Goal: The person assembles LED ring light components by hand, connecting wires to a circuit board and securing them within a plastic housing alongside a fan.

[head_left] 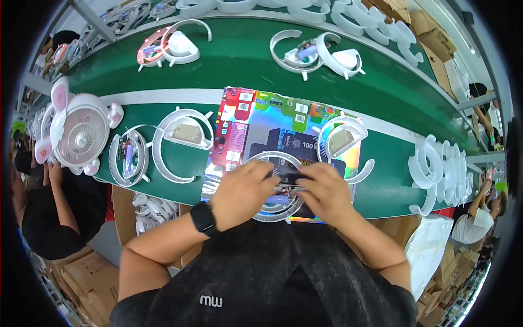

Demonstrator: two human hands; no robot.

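In front of me a round white plastic housing (272, 217) lies on a colourful printed card sheet (261, 131). Inside it show part of a circuit board and a blue cylindrical battery (276, 199). My left hand (242, 188) bends over its left side, fingertips pinched together. From the right my right hand (328, 192) reaches over it, thumb and fingers also drawn together. Whatever is between the fingertips is too small and dark to make out. Just beyond my right hand rests a white C-shaped part with a half-round box (343, 140).
On the left lie an open round housing with a battery (129, 158) and a C-shaped part (185, 128). A rabbit-eared fan (83, 136) stands farther left. Stacked white rings (436, 171) are at right. More housings (305, 53) sit on the green belt (234, 60). People work at both sides.
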